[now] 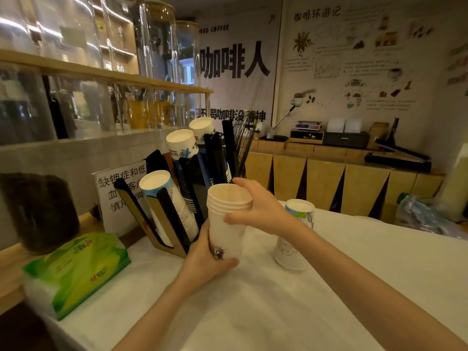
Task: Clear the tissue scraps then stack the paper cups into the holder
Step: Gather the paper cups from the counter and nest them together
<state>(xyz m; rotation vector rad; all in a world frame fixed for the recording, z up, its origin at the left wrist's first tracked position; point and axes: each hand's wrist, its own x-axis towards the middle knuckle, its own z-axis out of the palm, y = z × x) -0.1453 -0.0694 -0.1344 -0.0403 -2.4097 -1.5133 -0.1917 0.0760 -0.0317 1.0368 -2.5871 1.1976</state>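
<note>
A nested stack of white paper cups (pixel 226 221) stands upright, mouths up, in front of me. My left hand (pixel 205 259) wraps around the stack's base, and my right hand (pixel 258 206) grips its rim from the right. Just behind the stack leans the black and brown cup holder (pixel 177 224), with cup stacks (pixel 162 188) lying tilted in three of its slots. More cups (pixel 295 247) stand upside down on the white tablecloth to the right, partly hidden by my right forearm. I see no tissue scraps.
A green tissue pack (pixel 78 267) lies at the left on the white tablecloth (pixel 354 274). Behind the holder stand a printed sign (pixel 114 193), a dark jar (pixel 38 211) and a shelf of glass jars (pixel 101 72). A wooden counter (pixel 342 173) with appliances runs along the far wall.
</note>
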